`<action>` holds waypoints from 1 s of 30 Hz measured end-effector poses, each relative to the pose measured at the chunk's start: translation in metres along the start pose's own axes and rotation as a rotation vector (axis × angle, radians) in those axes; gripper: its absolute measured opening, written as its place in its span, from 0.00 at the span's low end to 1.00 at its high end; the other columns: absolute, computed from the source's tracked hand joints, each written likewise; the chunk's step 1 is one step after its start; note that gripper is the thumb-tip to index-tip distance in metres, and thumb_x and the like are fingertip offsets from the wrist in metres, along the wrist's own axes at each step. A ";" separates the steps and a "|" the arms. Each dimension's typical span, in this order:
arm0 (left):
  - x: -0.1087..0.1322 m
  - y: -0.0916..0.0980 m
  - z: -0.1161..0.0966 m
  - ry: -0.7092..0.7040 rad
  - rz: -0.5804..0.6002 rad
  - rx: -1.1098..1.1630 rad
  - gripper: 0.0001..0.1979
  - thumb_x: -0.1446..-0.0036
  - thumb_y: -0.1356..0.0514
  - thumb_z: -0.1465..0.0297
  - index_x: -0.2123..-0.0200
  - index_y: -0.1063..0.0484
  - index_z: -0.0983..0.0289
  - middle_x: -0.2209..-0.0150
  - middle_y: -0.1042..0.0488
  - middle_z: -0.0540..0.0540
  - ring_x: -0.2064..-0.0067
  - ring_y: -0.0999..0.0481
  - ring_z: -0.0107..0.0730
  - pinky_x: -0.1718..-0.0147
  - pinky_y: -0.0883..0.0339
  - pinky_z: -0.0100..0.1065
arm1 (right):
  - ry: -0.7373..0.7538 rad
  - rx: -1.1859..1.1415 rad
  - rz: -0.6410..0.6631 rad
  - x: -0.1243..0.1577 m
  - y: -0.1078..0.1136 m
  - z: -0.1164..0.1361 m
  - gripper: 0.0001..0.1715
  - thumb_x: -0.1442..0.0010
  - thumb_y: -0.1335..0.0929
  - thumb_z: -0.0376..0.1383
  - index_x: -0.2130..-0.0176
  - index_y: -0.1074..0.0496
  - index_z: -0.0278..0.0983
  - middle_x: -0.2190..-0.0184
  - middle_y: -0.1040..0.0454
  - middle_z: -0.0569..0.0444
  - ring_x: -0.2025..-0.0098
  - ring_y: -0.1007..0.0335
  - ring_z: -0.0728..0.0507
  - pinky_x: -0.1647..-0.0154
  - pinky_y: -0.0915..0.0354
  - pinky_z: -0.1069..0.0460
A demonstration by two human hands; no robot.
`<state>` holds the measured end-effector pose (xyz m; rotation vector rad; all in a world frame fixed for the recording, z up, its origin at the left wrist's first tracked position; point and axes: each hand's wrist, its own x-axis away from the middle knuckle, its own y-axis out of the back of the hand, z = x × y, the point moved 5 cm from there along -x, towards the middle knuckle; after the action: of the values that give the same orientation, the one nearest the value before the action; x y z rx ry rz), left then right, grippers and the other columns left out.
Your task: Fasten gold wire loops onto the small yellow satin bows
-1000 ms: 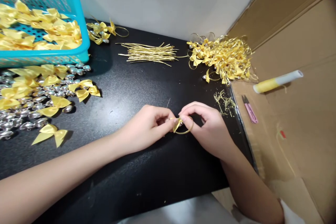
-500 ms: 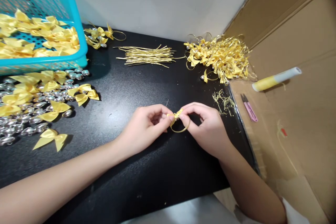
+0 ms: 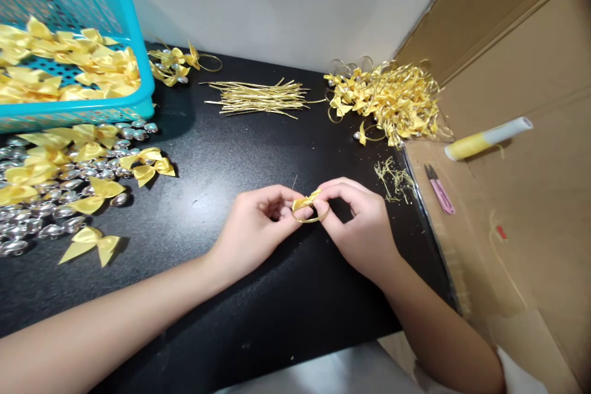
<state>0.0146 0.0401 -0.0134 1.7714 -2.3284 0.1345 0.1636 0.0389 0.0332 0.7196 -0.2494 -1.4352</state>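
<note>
1. We've got a gold bow [image 3: 307, 199] w/ a thin gold ring [image 3: 312, 221] looping off its near side, held btwn both hands over the desk [image 3: 231, 160], approx. mid-front.
2. Our L hand [image 3: 253, 221]: thumb + index pinching the bow's L end, other fingers curled in behind.
3. Our R hand [image 3: 362, 228]: thumb + index pinching the R end, touching the ring too.
4. Past our hands, nr the wall: gold strips [image 3: 258, 97] in a loose bundle, lying roughly L to R.
5. R of those: a heap of ringed bows [image 3: 392, 101]; nearer us, thin gold snippets [image 3: 393, 180] by the desk's R edge.
6. Far L: silver beads [image 3: 28, 228] w/ yellow bows [image 3: 95, 195] among them; behind, a blue basket [image 3: 145, 80] w/ more bows inside.
7. Off the R edge, on cardboard [image 3: 545, 215]: pink snips [image 3: 441, 194] + a yellow/white tube [image 3: 487, 138].
</note>
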 end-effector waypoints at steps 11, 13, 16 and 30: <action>0.000 0.002 -0.003 -0.037 -0.032 -0.035 0.11 0.48 0.34 0.63 0.66 0.22 0.65 0.72 0.22 0.53 0.71 0.26 0.29 0.71 0.33 0.29 | 0.036 0.021 0.005 0.000 -0.001 0.002 0.08 0.41 0.33 0.28 0.71 0.30 0.38 0.68 0.24 0.52 0.63 0.26 0.47 0.60 0.29 0.51; 0.000 0.002 -0.004 -0.039 -0.032 -0.030 0.11 0.48 0.34 0.63 0.66 0.22 0.65 0.72 0.22 0.53 0.71 0.25 0.30 0.71 0.32 0.29 | 0.040 0.013 0.012 -0.001 0.000 0.002 0.07 0.41 0.33 0.28 0.71 0.30 0.37 0.68 0.24 0.52 0.63 0.26 0.47 0.60 0.29 0.51; -0.001 0.002 -0.006 -0.038 -0.020 -0.008 0.11 0.48 0.34 0.63 0.66 0.21 0.65 0.71 0.21 0.53 0.70 0.24 0.31 0.70 0.31 0.30 | 0.038 0.006 0.016 -0.001 0.001 0.002 0.07 0.42 0.33 0.28 0.71 0.30 0.37 0.68 0.23 0.53 0.64 0.26 0.47 0.60 0.29 0.51; 0.000 0.001 -0.002 -0.022 -0.062 -0.021 0.12 0.49 0.32 0.61 0.67 0.20 0.65 0.73 0.21 0.53 0.72 0.26 0.30 0.72 0.32 0.29 | 0.066 0.004 -0.041 0.001 -0.001 0.003 0.08 0.42 0.32 0.29 0.72 0.30 0.38 0.69 0.23 0.53 0.65 0.25 0.47 0.62 0.29 0.51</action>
<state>0.0138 0.0408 -0.0111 1.8417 -2.2781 0.0802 0.1611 0.0374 0.0344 0.7778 -0.1873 -1.4470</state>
